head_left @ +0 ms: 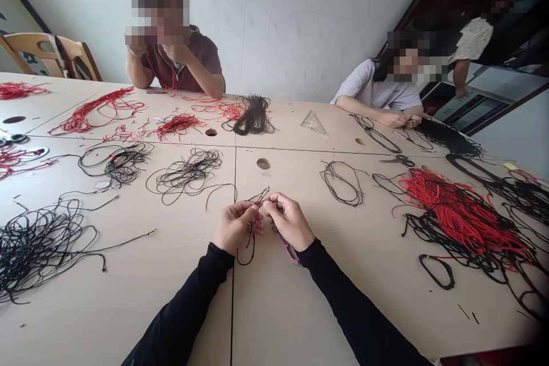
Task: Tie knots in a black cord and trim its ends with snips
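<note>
Close together above the table's seam, my left hand [240, 220] and my right hand [289, 220] pinch a thin black cord [246, 263] between thumbs and fingers. A loop of that cord hangs below my left hand, with small knots along it. Short ends stick out beyond the fingertips, where a little red shows. Under my right hand, a pink-purple looped handle [291, 253] is partly visible. The rest of that tool is hidden, and I cannot tell whether the hand holds it or it lies on the table.
Black cord bundles [189, 174] lie left of my hands, with a larger heap [30, 246] farther left. A coiled cord [343, 183], black scissors [398, 161] and a red cord pile [463, 211] lie right. Across the table [278, 309], two people handle cords near a triangle ruler [314, 122].
</note>
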The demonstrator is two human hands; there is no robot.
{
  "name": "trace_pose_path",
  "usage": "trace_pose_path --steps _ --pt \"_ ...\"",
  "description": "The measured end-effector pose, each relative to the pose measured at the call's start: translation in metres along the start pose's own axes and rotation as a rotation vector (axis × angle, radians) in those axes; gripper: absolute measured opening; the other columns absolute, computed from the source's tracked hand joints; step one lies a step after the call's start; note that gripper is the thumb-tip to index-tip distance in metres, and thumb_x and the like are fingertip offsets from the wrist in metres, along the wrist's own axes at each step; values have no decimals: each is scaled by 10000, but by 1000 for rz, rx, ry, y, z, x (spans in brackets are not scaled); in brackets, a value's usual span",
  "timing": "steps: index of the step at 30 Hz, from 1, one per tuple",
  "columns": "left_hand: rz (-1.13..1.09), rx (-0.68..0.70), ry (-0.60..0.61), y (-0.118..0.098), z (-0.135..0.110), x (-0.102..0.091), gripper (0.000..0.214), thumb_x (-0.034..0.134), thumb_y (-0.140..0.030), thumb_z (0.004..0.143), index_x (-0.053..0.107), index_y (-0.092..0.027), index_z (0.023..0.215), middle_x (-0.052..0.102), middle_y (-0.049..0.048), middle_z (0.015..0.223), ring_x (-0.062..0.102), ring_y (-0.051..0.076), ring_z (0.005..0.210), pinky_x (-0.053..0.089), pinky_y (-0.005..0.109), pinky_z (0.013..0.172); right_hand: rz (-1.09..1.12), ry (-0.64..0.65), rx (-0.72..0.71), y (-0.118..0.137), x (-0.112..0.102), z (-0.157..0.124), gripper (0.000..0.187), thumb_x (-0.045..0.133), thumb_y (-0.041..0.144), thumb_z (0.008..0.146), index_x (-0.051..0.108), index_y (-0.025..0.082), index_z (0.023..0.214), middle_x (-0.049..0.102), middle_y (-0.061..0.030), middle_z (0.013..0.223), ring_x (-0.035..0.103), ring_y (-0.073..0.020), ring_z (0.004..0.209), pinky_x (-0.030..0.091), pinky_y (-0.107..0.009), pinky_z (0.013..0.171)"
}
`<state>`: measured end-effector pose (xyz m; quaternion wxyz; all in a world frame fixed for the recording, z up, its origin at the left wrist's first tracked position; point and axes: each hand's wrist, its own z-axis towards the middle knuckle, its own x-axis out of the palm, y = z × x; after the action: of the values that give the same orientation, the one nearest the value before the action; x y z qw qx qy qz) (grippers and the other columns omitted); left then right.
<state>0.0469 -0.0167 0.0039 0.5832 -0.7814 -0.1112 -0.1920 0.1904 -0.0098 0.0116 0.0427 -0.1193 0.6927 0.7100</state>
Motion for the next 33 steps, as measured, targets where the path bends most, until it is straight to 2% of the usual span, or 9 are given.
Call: trace_pose_path --steps 8,21,30,33 --pt "-16 -19 -26 0 0 1 367 739 -455 689 638 -111 767 646 43 690 597 125 543 546 272 506 1 19 -22 2 0 0 286 564 447 834 588 162 822 520 11 626 406 -99 526 338 -226 475" --pt "-21 -2 -54 -2 0 3 348 809 -400 610 618 -113 664 624 25 624 584 116 497 536 254 471 1 28 -32 0 1 -1 323 570 483 835 605 162 837 531 7 641 408 -102 525 340 -230 474" --pt "-41 33 -92 -2 1 -2 316 780 -378 656 617 -112 704 613 17 627 580 112 492 543 255 473 118 55 54 -1 -5 0 436 518 572 849 635 160 934 513 10 659 441 -102 530 375 -232 487" --pt "-43 42 -109 -2 1 -2 312 778 -372 655 617 -111 712 610 15 613 576 113 482 541 256 467 72 90 42 -1 -8 1 437 536 574 839 640 154 895 478 22 626 402 -94 511 347 -230 475"
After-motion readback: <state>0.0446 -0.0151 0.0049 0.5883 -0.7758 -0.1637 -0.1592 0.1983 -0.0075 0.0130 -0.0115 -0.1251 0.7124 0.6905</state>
